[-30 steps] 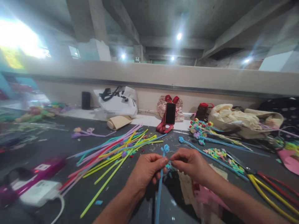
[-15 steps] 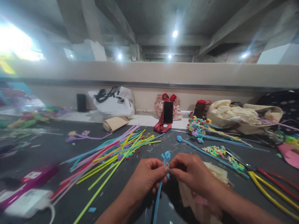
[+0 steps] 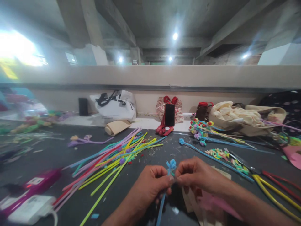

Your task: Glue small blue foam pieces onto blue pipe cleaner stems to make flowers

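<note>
A blue fuzzy pipe cleaner (image 3: 161,207) is pinched upright between the thumb and fingers of my left hand (image 3: 154,185). Its top is bent into a small looped blue flower head (image 3: 172,164), which rises just above my fingertips. My right hand (image 3: 197,175) is closed in a pinch close against the stem, right below the flower head; whatever lies between its fingertips is hidden. Another blue pipe cleaner with a balled tip (image 3: 211,158) lies on the dark table beyond my right hand.
Many coloured pipe cleaners (image 3: 110,169) lie to the left. At the right are scissors with yellow handles (image 3: 268,191), cut pieces (image 3: 217,153) and a bundle of finished flowers (image 3: 199,128). A phone (image 3: 169,115) stands at the back. A magenta device (image 3: 39,185) sits at the left.
Both hands and the blue pipe cleaner have shifted slightly right and down in view. The flower head has turned a little, and more pink material shows under my right forearm.
</note>
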The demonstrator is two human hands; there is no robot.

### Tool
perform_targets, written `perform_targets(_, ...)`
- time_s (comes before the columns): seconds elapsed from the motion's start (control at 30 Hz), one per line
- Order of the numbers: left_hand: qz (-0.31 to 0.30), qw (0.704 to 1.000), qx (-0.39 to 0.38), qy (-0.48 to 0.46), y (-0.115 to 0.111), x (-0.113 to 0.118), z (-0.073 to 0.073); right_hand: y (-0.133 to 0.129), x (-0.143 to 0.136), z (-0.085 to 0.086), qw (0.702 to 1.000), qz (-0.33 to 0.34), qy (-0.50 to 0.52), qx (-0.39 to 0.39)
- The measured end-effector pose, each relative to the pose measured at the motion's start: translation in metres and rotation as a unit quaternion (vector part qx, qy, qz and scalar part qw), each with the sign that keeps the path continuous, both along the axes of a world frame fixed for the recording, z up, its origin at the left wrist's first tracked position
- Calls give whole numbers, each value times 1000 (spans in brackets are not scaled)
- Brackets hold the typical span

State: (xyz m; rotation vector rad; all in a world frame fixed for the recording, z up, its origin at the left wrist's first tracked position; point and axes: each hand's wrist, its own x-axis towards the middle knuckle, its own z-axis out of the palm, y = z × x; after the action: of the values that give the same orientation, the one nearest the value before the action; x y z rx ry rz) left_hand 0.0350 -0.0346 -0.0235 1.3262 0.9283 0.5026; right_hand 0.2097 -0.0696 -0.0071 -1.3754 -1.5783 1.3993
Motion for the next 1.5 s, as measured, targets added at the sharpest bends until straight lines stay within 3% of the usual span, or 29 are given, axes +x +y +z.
perform_targets(0.17,-88,996,-3,25,-4,-1,-2,0,20,12,987,37,-121,94)
perform_targets(0.3,-111,993,28,39,-5,-1,-6,-5,16,14,979,95,-131,124)
perform_targets(0.5,-122,991,34,51,-7,0,-4,-5,8,7,973,85,-120,177)
perform_targets(0.67,-119,990,42,69,-7,-1,-3,-4,6,4,978,71,-76,182)
perform_targets(0.97,-109,993,18,33,-7,-1,-1,-3,5,-1,990,32,-66,120)
perform_targets(1.5,-105,993,20,46,-6,-2,-3,-4,1,0,983,17,-108,146)
